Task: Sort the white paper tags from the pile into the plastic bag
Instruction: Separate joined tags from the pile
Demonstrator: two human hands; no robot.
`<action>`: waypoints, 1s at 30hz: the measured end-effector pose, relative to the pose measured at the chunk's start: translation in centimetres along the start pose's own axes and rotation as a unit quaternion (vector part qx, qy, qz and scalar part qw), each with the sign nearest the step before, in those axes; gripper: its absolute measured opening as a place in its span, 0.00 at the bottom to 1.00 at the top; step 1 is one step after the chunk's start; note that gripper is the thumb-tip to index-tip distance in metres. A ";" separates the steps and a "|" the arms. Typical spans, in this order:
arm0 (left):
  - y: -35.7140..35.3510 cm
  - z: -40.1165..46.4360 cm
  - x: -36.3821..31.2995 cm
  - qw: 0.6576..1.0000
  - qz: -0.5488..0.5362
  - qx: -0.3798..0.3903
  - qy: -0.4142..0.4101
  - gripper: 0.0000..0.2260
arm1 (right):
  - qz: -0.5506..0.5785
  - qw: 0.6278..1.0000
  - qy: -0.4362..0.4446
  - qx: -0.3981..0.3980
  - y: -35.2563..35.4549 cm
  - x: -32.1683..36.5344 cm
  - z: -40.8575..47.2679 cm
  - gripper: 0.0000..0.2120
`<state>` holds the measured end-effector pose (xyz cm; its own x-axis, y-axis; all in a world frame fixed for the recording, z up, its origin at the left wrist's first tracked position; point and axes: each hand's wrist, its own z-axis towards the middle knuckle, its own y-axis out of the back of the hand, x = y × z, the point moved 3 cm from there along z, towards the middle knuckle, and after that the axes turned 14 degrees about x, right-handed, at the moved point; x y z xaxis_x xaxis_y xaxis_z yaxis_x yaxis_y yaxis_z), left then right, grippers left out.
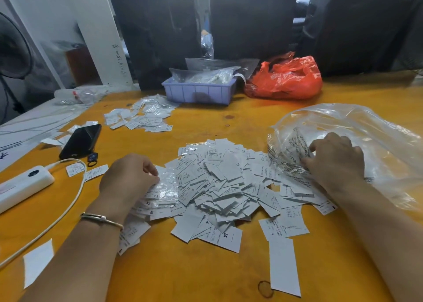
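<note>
My right hand (pixel 336 157) pinches the clear plastic bag (pixel 343 128) mouth; my left hand (pixel 130 176) pinches tags (pixel 217 180). I'd widen that mouth before carrying tags rightward.

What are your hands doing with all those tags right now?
Left hand pinching tags at the pile edge. Right hand gripping the clear bag mouth. Pile still large. Nothing in the way.

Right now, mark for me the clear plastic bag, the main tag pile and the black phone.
clear plastic bag (pixel 357 123): head view, on its upper crumpled wall.
tag pile (pixel 219 182): head view, on the middle of the heap.
black phone (pixel 81 141): head view, on its dark screen.
</note>
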<state>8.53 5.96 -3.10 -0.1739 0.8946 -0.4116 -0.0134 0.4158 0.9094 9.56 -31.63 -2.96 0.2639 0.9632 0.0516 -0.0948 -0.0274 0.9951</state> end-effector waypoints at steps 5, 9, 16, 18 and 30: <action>0.5 -0.1 -0.3 0.999 -0.006 -0.029 -0.015 0.12 | 0.015 1.000 0.012 -0.002 0.1 -0.1 0.0 0.05; 0.5 -1.2 -2.0 0.992 -0.023 -0.094 -0.080 0.12 | 0.026 0.999 0.002 0.025 0.6 -0.4 0.0 0.05; -1.3 -3.0 -5.2 0.959 -0.099 -0.062 -0.259 0.08 | 0.143 0.985 0.034 -0.092 1.5 -0.6 -0.2 0.05; -1.7 -3.4 -5.7 0.952 -0.101 -0.045 -0.285 0.08 | 0.202 0.966 0.042 -0.152 1.8 -0.7 -0.4 0.07; -3.1 -4.3 -7.3 0.921 -0.234 0.112 -0.290 0.18 | 0.693 0.617 0.290 0.231 0.7 6.1 -4.6 0.07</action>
<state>5.61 -2.52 -2.67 0.3548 0.5187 -0.7779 0.2624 0.7433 0.6153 6.71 -24.56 -2.31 -0.1645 -0.1427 0.9760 0.4771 -0.8776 -0.0479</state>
